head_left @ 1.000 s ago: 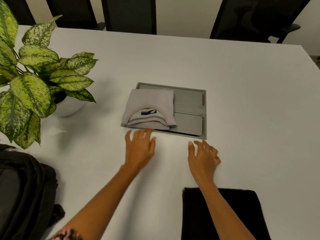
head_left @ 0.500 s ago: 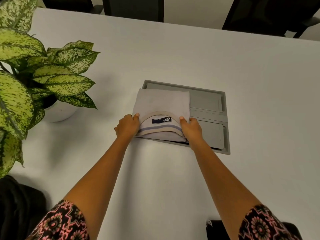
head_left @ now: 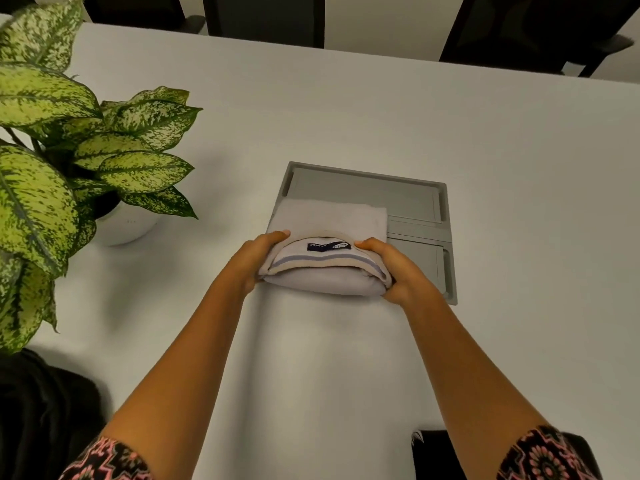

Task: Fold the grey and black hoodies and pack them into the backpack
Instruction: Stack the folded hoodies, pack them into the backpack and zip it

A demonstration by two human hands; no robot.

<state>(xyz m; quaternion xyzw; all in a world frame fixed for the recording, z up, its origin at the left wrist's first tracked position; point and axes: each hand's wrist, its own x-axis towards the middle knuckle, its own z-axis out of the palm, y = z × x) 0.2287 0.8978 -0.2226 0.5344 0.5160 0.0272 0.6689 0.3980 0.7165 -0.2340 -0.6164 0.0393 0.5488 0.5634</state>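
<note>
The folded grey hoodie [head_left: 329, 220] lies on the white table [head_left: 346, 109], its near edge lifted, with a dark label showing at the collar. My left hand [head_left: 254, 258] grips its near left corner, thumb on top. My right hand [head_left: 398, 268] grips its near right corner in the same way. The folded black hoodie [head_left: 436, 455] shows only as a dark corner at the bottom edge, partly hidden by my right arm. The black backpack [head_left: 38, 414] sits at the bottom left, mostly out of frame.
A grey recessed panel [head_left: 422, 216] is set into the table under and right of the grey hoodie. A potted plant with large speckled leaves [head_left: 69, 150] stands in a white pot [head_left: 126, 223] at the left. Dark chairs [head_left: 263, 15] line the far edge.
Both hands reached forward from the table to the grey hoodie, took hold of its near corners, and now lift its near edge off the table.
</note>
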